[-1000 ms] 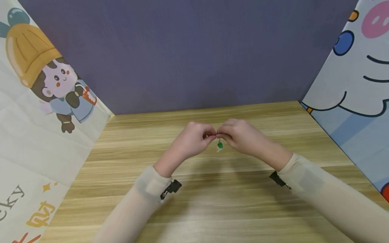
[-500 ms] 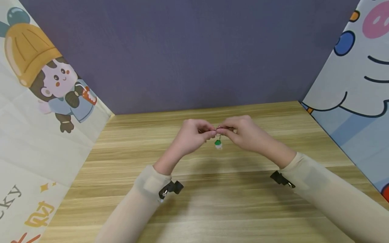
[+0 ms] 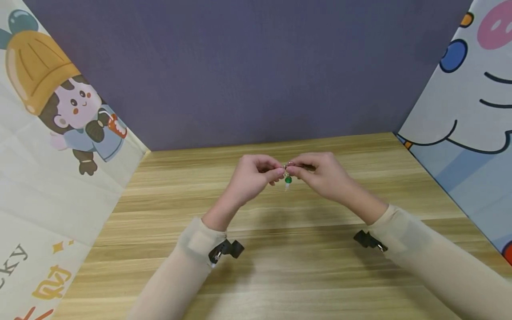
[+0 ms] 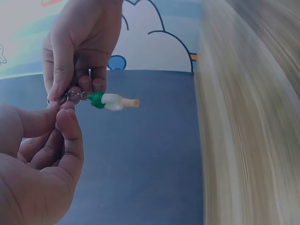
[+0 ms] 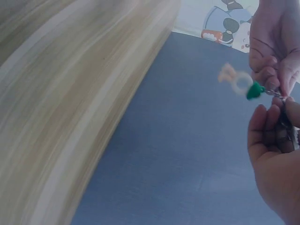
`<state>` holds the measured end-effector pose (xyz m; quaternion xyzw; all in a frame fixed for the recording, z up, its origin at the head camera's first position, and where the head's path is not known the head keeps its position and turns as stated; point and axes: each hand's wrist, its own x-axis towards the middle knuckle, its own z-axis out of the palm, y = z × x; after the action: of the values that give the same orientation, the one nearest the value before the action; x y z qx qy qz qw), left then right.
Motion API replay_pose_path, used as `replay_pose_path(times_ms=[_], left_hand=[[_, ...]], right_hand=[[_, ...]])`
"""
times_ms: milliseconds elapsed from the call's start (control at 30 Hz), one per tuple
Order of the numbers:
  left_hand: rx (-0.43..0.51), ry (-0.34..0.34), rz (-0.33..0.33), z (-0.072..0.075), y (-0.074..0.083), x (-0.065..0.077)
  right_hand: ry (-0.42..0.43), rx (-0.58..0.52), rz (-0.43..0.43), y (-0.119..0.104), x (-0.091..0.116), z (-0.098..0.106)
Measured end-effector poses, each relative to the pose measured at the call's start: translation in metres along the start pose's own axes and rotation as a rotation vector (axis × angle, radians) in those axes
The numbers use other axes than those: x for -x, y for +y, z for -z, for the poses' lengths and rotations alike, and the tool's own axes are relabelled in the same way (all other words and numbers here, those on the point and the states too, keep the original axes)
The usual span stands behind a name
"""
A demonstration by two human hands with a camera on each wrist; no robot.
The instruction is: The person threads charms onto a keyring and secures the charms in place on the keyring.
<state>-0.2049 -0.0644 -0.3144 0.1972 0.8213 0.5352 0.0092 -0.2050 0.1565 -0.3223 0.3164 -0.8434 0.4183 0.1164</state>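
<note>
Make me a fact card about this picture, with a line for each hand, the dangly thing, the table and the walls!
left hand: pinching at metal links
right hand: pinching there too; dark thing inside, unclear
charm: green, white and peach, dangling
table: wood-patterned, below the hands
back wall: plain purplish-blue
side walls: cartoon pictures

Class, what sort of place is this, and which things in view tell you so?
Probably a small tabletop filming booth: a wood-grain table, a plain purple-blue backdrop, and a cartoon-printed left panel and right panel.
</note>
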Motion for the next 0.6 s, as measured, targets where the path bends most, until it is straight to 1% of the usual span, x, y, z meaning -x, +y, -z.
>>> replay_pose_path(times_ms=[133, 267, 333, 400, 500, 600], left_hand=[[0.013, 0.019, -0.014, -0.0014, 0.0011, 0.0014], [-0.055, 0.042, -0.059, -0.0022, 0.0031, 0.0040], [-0.093, 0.053, -0.084, -0.0025, 0.0040, 0.0054], [-0.106, 0.062, -0.098, -0.0029, 0.0045, 0.0064], [-0.090, 0.078, -0.099, -0.0038, 0.0049, 0.0069], [-0.047, 0.095, -0.085, -0.0052, 0.0054, 0.0071]], right_hand=[[0.041, -0.023, 0.012, 0.0012, 0.0017, -0.0038], [0.051, 0.010, 0.012, 0.0000, 0.0021, -0.0048], [0.052, 0.038, 0.027, -0.0010, 0.0022, -0.0049], [0.056, 0.058, 0.052, -0.0016, 0.0027, -0.0055], [0.076, 0.062, 0.088, -0.0014, 0.0041, -0.0078], [0.124, 0.036, 0.103, -0.0012, 0.0059, -0.0108]])
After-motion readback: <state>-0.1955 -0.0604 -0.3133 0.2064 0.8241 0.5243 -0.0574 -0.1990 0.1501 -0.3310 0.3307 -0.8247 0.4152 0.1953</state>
